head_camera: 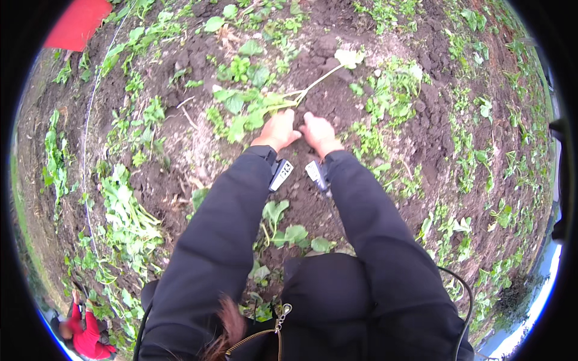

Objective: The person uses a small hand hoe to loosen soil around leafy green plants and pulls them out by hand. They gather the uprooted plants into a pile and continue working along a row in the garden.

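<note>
Both my hands are low over dark soil in front of a green leafy plant (244, 106). My left hand (279, 130) is at the base of its pale stems (285, 104), fingers hidden beneath the hand, so its grip cannot be made out. Close beside it, my right hand (319, 133) has bent fingers pointing towards the same spot, with no object visible in it. From where the stems meet, one long pale stalk (319, 81) runs up and right to a bright leaf (349, 57). Each wrist carries a strapped device, the left (282, 175) and the right (316, 173).
A heap of pulled-looking leafy plants (126, 207) lies to the left, beside a white string (86, 149). Low greens (393, 94) grow on the right. A red sheet-like object (81, 22) is at upper left. A person in red (88, 336) crouches at lower left.
</note>
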Motion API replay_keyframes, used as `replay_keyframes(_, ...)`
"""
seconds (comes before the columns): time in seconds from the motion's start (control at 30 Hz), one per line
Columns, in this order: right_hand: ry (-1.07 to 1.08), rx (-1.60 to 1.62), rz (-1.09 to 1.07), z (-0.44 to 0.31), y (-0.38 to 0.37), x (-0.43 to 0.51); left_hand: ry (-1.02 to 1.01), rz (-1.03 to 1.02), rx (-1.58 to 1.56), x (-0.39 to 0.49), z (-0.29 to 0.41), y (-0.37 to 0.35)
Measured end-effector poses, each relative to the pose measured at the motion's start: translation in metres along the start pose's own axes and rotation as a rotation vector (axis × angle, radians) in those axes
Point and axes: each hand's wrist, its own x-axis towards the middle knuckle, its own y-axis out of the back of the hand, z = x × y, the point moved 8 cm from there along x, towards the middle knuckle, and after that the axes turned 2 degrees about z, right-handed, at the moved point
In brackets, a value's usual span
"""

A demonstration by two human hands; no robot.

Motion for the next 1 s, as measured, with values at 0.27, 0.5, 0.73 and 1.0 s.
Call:
replay_keyframes(0.27,-0.149,-0.021,0.294,0.038,0.082,-0.093,-0.283,0.195,0.217,-0.132,-0.064,0.115)
replay_keyframes(0.5,-0.36,-0.555,0.531,0.171,0.132,-0.329,-0.013,0.201,0.552,-0.257,-0.248,0.261)
replay_keyframes(0.73,-1.007,-0.249,-0.177,0.197,0.051,-0.718,0.494,-0.352,0.62,-0.509,-0.366,0.296)
replay_keyframes(1.0,-1.188,0.029,-0.034,0.133,0.2,-0.852,0.264,-0.421,0.293,-0.612,-0.143,0.312)
